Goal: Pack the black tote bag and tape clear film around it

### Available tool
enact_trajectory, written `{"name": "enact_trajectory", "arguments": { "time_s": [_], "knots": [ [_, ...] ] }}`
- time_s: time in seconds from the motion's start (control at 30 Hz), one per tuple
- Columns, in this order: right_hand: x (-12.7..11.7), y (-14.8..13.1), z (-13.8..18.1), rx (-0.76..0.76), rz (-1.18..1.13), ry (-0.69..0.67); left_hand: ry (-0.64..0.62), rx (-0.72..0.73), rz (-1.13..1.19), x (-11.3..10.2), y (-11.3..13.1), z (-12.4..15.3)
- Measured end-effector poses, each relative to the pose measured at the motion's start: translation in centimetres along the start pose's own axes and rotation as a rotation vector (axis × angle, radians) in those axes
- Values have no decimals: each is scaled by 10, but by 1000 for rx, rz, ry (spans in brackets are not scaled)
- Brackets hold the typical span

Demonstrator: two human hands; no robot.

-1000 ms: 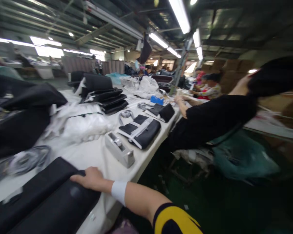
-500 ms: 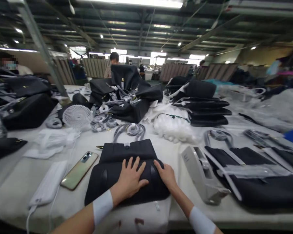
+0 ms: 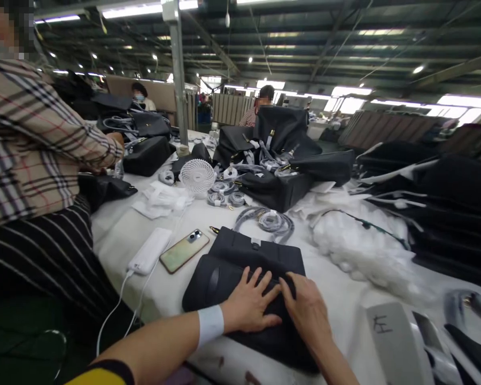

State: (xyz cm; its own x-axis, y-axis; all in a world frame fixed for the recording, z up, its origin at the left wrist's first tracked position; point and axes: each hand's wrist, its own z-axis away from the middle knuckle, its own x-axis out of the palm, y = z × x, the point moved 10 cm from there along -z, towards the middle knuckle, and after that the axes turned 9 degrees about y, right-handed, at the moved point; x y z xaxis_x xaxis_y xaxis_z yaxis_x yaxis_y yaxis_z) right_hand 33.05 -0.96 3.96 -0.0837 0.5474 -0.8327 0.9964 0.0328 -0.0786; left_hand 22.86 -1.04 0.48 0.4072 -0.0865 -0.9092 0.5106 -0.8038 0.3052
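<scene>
A flat black bag (image 3: 240, 256) lies on the white table (image 3: 116, 235) right in front of me. My left hand (image 3: 250, 303) rests palm down on its lower part with the fingers spread, a white wristband on the wrist. My right hand (image 3: 309, 307) presses on the bag just to the right of it, fingers together and pointing left, almost touching the left hand. Neither hand grips anything. A wrapped grey strap (image 3: 269, 219) lies just beyond the bag.
A phone (image 3: 184, 250) and a white power bank (image 3: 149, 258) with a cable lie left of the bag. A small white fan (image 3: 197, 176), black bags (image 3: 278, 187) and white stuffing (image 3: 356, 243) fill the table. A tape dispenser (image 3: 396, 339) sits right. A person in a plaid shirt (image 3: 32, 139) stands left.
The view has swung to the left, bringing the person in plaid into sight. Both hands stay on the black bag and have drawn closer together.
</scene>
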Motion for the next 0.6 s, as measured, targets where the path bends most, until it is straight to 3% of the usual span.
{"name": "enact_trajectory", "arguments": {
  "time_s": [0.1, 0.17, 0.27, 0.37, 0.47, 0.6],
  "knots": [
    [27, -22, 3, -141, -104, -23, 20, 77, -42, -5, -1, 1],
    [32, -20, 6, -137, -103, 44, 46, 53, -53, -16, -16, 2],
    [27, -8, 9, -73, -132, 147, 153, -310, -75, -50, -82, 9],
    [26, -8, 9, -103, -119, 153, 207, -652, -79, -74, -150, 23],
    [27, -10, 9, -133, -95, 147, 162, -780, -16, -70, -190, 22],
    [29, -11, 11, -165, -82, 137, 99, -896, 74, -56, -217, 15]
  ]
}}
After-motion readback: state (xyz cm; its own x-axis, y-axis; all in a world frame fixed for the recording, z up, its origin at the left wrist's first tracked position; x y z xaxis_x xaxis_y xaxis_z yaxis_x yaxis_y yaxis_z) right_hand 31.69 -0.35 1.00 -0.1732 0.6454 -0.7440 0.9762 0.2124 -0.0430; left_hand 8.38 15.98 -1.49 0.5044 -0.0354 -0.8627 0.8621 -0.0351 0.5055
